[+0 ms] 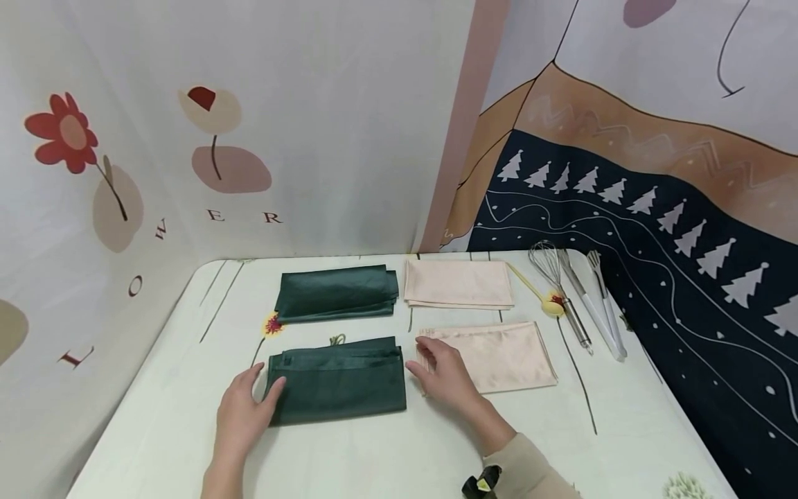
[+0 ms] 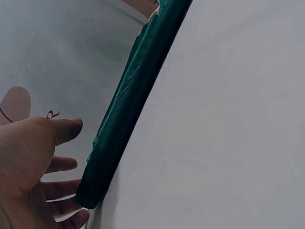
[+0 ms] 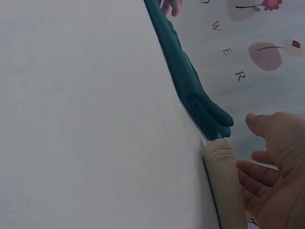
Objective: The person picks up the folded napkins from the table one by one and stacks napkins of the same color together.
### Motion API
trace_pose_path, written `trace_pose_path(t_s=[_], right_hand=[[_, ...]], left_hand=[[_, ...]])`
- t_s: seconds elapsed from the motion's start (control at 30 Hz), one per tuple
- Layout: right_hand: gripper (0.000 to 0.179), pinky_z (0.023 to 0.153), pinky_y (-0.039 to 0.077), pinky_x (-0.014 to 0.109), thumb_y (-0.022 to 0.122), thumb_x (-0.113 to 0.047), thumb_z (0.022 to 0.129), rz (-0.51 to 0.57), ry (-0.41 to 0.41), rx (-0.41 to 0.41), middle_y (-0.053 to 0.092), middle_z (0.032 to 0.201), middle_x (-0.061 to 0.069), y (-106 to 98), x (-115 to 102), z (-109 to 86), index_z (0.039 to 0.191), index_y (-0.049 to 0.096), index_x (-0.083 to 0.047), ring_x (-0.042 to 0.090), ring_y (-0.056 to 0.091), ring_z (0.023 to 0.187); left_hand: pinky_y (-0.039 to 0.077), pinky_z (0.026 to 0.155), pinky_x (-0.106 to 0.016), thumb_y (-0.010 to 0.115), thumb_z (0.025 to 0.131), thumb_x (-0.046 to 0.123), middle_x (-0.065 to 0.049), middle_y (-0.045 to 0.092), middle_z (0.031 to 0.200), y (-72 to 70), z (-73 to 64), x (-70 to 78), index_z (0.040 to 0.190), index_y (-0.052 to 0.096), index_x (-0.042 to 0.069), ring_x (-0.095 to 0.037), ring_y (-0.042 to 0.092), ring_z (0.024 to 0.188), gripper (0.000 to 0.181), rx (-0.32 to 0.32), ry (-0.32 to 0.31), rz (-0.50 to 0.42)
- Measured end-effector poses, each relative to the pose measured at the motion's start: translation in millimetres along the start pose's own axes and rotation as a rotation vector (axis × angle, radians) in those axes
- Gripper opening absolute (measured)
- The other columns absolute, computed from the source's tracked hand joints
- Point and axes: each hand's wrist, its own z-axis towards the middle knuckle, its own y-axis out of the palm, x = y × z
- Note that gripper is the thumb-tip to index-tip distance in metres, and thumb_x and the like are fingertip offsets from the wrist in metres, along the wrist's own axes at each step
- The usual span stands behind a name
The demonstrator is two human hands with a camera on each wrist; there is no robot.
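A folded dark green cloth point(image 1: 339, 388) lies at the front of the table, its stacked layers seen edge-on in the left wrist view. Around its left end is my left hand point(image 1: 240, 412), thumb apart from the other fingers, thumb tip over the near corner. My right hand point(image 1: 450, 378) hovers by the cloth's right end, over the left edge of a folded pale pink cloth point(image 1: 508, 357). The right wrist view shows its relaxed fingers point(image 3: 257, 174) beside the pink cloth's end, gripping nothing. A small olive loop point(image 1: 337, 339) pokes out behind the front green cloth.
Behind lie a second folded green cloth point(image 1: 337, 294) and a second folded pink cloth point(image 1: 459, 284). At the back right are a yellow spoon point(image 1: 552, 306), a wire whisk point(image 1: 575, 317) and long metal utensils with pale handles point(image 1: 601, 315). Printed curtains point(image 1: 349, 138) hang behind the table.
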Motion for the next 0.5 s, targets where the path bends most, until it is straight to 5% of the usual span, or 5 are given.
trace_pose_path(t_s=[0.23,0.5], right_hand=[[0.043,0.075,0.052,0.031,0.074,-0.02,0.095,-0.013,0.017,-0.058,0.066,0.106,0.009,7.1,-2.9,2.7,0.13,0.062,0.002,0.016,0.057,0.084],[0.054,0.074,0.052,0.03,0.073,-0.025,0.096,-0.006,0.058,-0.13,0.068,0.115,0.01,9.8,-4.7,5.7,0.139,0.056,0.003,0.011,0.06,0.084]], left_hand=[[0.041,0.105,-0.061,0.067,0.097,0.034,-0.033,0.047,0.141,3.5,0.5,-2.5,0.145,0.042,-0.011,-0.048,0.05,0.126,0.07,0.007,-0.002,-0.045],[0.045,0.098,-0.059,0.07,0.096,0.037,-0.032,0.05,0.135,8.2,2.6,-4.9,0.145,0.043,-0.01,-0.045,0.054,0.117,0.073,-0.009,0.022,-0.056]])
